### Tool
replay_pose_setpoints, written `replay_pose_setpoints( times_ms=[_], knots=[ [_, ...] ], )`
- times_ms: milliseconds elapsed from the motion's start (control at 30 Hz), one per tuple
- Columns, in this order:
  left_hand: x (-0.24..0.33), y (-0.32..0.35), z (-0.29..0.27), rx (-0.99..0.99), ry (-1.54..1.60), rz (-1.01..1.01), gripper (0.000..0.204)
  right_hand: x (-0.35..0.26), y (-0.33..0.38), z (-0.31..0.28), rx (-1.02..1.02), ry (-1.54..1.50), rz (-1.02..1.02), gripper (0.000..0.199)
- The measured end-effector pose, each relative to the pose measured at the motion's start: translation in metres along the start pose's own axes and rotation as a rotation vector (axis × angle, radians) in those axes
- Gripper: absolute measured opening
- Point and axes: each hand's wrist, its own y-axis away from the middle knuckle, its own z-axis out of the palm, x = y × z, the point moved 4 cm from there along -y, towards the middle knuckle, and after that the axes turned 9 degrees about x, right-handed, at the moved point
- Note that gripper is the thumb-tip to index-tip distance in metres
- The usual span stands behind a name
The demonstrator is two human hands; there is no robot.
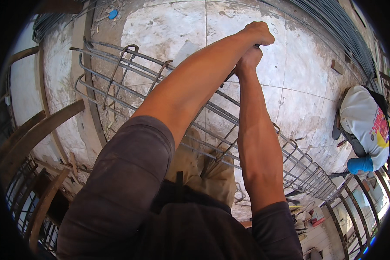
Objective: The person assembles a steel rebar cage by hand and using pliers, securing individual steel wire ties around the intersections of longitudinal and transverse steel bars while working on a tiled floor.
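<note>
Both my arms reach forward over a long rebar cage point(221, 113) that runs from the far left to the near right. My left hand point(259, 34) is closed in a fist, farthest out. Just below it my right hand point(249, 58) is closed too, the two nearly touching. A dark bar-like handle point(231, 76) shows beside my right wrist and between the fists; its kind is hidden by my arms. Bent stirrups point(117, 71) cross the long bars at the cage's left end. My legs in tan trousers point(216, 175) are behind the cage.
A person in a white shirt point(359, 113) with a blue sleeve or glove point(359, 165) bends at the right. Bundled steel rods point(338, 32) lie at the far right. Curved wooden pieces point(41, 130) stand at left. A small block point(337, 67) lies on the pale tiled floor point(307, 69).
</note>
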Motion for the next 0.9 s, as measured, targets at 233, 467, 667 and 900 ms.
replay_pose_setpoints(
  times_ms=[233,467,667,900],
  knots=[
    [-0.015,-0.006,-0.008,0.186,0.203,0.172,0.079,-0.021,0.021,0.001,-0.013,0.065,0.137,0.053],
    [0.025,0.047,-0.046,0.360,0.091,0.000,0.055,-0.024,0.029,0.001,0.093,0.339,-0.506,0.040],
    [0.012,0.050,-0.051,0.091,0.955,0.131,0.051,-0.024,0.048,-0.013,0.127,0.179,-0.379,0.063],
    [-0.018,0.021,-0.009,-0.088,1.061,0.007,0.052,-0.003,0.024,0.000,0.186,0.155,-0.288,0.055]
  ],
)
